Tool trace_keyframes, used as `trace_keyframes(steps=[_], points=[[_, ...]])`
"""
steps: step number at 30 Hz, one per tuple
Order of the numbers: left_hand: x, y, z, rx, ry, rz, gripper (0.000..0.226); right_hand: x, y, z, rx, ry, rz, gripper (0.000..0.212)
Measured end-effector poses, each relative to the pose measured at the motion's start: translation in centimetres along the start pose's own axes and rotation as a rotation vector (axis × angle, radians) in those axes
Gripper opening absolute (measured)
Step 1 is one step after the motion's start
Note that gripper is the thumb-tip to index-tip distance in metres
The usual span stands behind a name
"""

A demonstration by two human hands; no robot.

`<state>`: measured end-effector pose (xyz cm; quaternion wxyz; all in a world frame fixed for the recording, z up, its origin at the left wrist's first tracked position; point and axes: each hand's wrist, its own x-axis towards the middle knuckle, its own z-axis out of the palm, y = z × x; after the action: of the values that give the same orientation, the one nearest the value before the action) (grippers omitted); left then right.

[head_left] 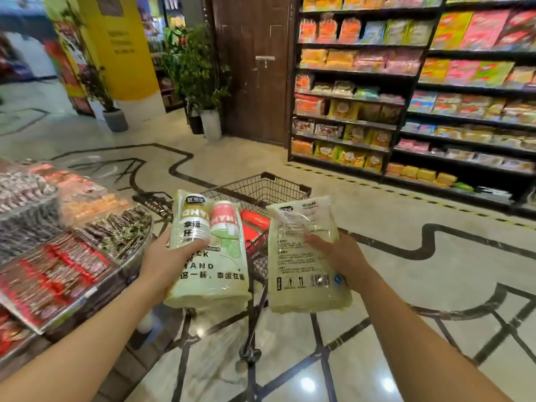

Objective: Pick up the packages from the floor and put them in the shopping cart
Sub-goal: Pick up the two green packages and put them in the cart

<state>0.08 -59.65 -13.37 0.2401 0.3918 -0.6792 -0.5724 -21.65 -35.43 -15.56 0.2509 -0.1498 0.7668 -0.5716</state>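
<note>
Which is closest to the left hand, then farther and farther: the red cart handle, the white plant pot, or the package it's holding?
1. Left package, gripped in the left hand.
2. Red cart handle, just right, behind that package.
3. White plant pot, far ahead by the brown door.

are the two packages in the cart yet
Out. Left hand holds one package, right hand the other, above the cart.

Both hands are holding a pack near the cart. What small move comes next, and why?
Probably carry both forward and lower them into the cart basket. The left hand grips the printed pack, the right hand the clear-backed pack, both held short of the basket.
</note>
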Motion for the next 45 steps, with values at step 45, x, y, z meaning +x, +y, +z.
trace_keyframes(steps=[45], points=[[42.1, -9.2, 19.4, 0.676, 0.371, -0.595, 0.095, 58.5, 7.6, 20.1, -0.671, -0.582, 0.137, 0.104]])
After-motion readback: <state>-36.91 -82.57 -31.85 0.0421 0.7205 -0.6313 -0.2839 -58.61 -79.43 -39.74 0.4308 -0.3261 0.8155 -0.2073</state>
